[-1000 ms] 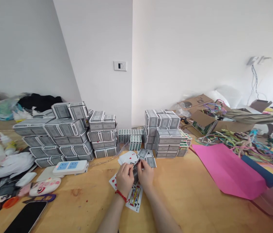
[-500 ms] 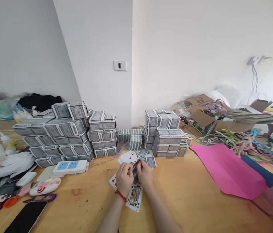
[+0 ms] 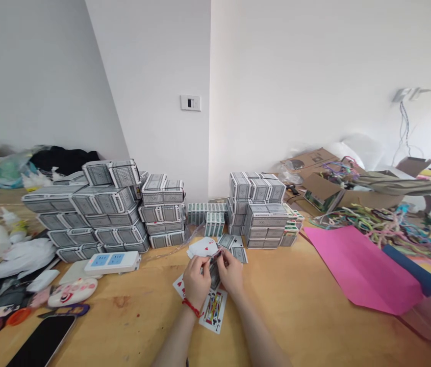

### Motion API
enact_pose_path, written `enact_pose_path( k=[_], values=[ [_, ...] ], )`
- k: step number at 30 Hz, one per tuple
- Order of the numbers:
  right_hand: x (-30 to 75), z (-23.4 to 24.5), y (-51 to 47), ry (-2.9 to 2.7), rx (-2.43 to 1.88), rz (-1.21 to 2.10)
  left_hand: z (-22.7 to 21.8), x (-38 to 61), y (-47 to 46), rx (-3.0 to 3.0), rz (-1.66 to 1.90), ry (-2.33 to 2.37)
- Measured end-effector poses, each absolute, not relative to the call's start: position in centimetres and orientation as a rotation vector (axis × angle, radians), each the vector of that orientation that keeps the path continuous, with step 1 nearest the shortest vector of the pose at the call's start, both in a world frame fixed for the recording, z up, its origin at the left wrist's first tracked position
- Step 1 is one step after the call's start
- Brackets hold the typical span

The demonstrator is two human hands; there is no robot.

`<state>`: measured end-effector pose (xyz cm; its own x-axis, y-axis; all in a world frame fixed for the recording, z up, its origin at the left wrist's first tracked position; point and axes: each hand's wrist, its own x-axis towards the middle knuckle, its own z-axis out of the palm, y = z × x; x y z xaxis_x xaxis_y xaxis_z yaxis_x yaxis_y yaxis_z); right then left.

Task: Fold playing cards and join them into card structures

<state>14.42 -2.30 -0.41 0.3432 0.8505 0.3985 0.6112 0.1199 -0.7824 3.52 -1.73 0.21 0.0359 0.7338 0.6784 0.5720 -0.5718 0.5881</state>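
Between my two hands is a playing card (image 3: 214, 272) with a grey patterned back, partly covered by my fingers. My left hand (image 3: 197, 278), with a red cord at the wrist, pinches it from the left. On the other side my right hand (image 3: 229, 270) grips its upper edge with thumb and fingers. A jack of clubs (image 3: 214, 312) lies face up below the hands, and a heart card (image 3: 179, 286) peeks out left of it. Just beyond the fingers, loose white-faced cards (image 3: 202, 247) and grey-backed cards (image 3: 238, 254) lie on the table.
Blocks built of folded cards stand in a large left stack (image 3: 104, 214), a middle stack (image 3: 162, 211) and a right stack (image 3: 264, 224). A power strip (image 3: 111, 261) and phone (image 3: 43, 341) lie left. Pink paper (image 3: 360, 270) and a cardboard box (image 3: 368, 199) are right.
The fingertips have shifted slightly at the card's top edge, and the card's upper part is tilted differently. The view has moved a touch; the surrounding stacks stay put.
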Motion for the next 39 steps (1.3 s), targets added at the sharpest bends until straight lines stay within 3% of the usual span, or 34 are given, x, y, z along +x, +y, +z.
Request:
enact_pose_path(
  k=[9,39],
  values=[
    [13.98,-0.97,-2.24,-1.439,-1.741,0.071,-0.05,3.46,-1.54,2.117,1.587,1.377],
    [13.89,-1.08,-2.00,-1.440,-1.668,0.264,0.47,3.34,-1.55,2.075,1.618,1.352]
  ],
)
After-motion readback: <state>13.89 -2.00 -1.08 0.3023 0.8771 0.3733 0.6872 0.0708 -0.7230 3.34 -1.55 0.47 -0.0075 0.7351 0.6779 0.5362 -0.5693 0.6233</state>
